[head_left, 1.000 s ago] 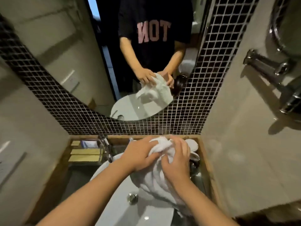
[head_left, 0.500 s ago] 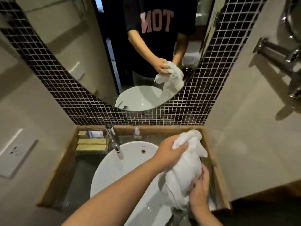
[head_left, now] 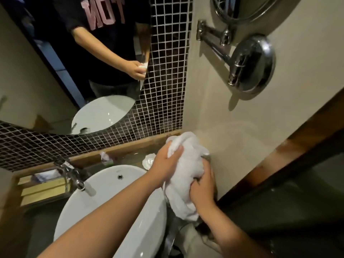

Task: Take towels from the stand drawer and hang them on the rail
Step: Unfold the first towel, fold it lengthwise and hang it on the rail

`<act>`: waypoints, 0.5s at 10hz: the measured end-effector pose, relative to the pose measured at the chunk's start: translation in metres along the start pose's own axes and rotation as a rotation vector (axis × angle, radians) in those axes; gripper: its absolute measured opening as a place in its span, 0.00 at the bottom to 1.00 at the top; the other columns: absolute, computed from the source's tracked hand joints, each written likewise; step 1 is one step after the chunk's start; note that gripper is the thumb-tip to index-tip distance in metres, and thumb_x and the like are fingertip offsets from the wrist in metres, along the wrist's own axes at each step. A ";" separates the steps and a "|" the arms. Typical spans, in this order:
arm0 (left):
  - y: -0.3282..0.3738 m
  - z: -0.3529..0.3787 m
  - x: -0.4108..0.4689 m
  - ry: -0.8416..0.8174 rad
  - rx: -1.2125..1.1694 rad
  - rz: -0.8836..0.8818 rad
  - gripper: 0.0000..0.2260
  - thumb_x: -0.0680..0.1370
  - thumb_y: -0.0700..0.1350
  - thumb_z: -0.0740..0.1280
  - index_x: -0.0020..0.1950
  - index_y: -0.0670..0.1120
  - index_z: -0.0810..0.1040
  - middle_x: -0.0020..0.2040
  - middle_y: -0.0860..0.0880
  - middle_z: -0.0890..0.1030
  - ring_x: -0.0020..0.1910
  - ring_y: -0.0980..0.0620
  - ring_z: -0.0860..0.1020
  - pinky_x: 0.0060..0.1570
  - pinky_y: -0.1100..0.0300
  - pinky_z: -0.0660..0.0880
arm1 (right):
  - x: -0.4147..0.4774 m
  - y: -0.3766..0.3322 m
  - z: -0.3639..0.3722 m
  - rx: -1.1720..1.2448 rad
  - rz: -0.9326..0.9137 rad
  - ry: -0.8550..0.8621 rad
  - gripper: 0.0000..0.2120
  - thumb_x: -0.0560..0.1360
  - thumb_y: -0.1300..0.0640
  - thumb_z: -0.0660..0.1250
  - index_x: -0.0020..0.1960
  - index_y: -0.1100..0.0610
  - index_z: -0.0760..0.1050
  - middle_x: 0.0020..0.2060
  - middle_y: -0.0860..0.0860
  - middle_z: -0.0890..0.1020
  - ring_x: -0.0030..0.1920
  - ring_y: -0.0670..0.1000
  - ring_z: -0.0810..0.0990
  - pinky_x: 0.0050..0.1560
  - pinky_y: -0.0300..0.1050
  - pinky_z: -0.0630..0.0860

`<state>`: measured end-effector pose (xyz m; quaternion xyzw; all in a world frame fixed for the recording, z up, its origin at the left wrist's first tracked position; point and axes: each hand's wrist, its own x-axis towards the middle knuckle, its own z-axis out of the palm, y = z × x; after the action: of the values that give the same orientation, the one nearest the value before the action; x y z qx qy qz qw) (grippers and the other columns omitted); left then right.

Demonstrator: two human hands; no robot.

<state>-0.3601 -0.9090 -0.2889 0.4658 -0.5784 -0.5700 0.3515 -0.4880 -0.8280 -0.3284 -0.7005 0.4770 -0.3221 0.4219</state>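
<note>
Both hands are wrapped around one bunched-up white towel [head_left: 183, 170] right now: the left hand [head_left: 164, 165] is closed on the upper part with the thumb pressed into the cloth, and the right hand [head_left: 202, 191] is clenched on the lower part, fingers buried in the folds. The towel hangs between them in a wad, just off the right rim of the sink [head_left: 119, 207] and close to the side wall [head_left: 242, 127]. I'd say the step here is sorting the towel out before hanging it — best bet is to find two corners or one long edge, let the rest drop, and give it a shake so it goes over the rail flat instead of as a lump. Keep it clear of the sink, since a trailing end could dip in. No rail that I can pick out in view, and no drawer either. Around that: a chrome tap [head_left: 74, 175] on the left of the sink, a wooden tray [head_left: 40, 190] beyond it on the dark counter, a mirror [head_left: 74, 62] framed by small dark tiles [head_left: 167, 71], and a chrome swing-arm mirror [head_left: 249, 64] on the side wall — tight little bathroom corner.
</note>
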 end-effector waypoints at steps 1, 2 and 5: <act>0.001 -0.001 0.000 0.030 0.017 -0.005 0.11 0.82 0.53 0.67 0.63 0.54 0.81 0.57 0.54 0.85 0.58 0.56 0.82 0.64 0.48 0.77 | -0.004 0.013 0.016 -0.032 0.491 0.618 0.27 0.74 0.54 0.63 0.73 0.45 0.67 0.70 0.50 0.74 0.66 0.56 0.75 0.69 0.53 0.73; 0.002 -0.007 -0.002 0.036 0.156 0.046 0.11 0.81 0.56 0.66 0.59 0.54 0.83 0.54 0.54 0.86 0.55 0.56 0.83 0.60 0.46 0.78 | 0.000 0.013 0.025 -0.158 0.493 0.728 0.24 0.75 0.51 0.56 0.71 0.47 0.68 0.63 0.49 0.77 0.63 0.53 0.76 0.65 0.56 0.74; 0.042 -0.025 -0.007 -0.095 0.241 0.209 0.17 0.81 0.56 0.64 0.57 0.45 0.82 0.53 0.43 0.85 0.54 0.42 0.82 0.56 0.43 0.78 | 0.018 -0.009 0.034 -0.178 0.581 0.979 0.28 0.67 0.69 0.69 0.67 0.63 0.73 0.62 0.62 0.77 0.67 0.65 0.73 0.72 0.65 0.66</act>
<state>-0.3402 -0.9140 -0.2437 0.4142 -0.7040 -0.4782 0.3226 -0.4495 -0.8335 -0.3341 -0.3428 0.8150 -0.4381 0.1625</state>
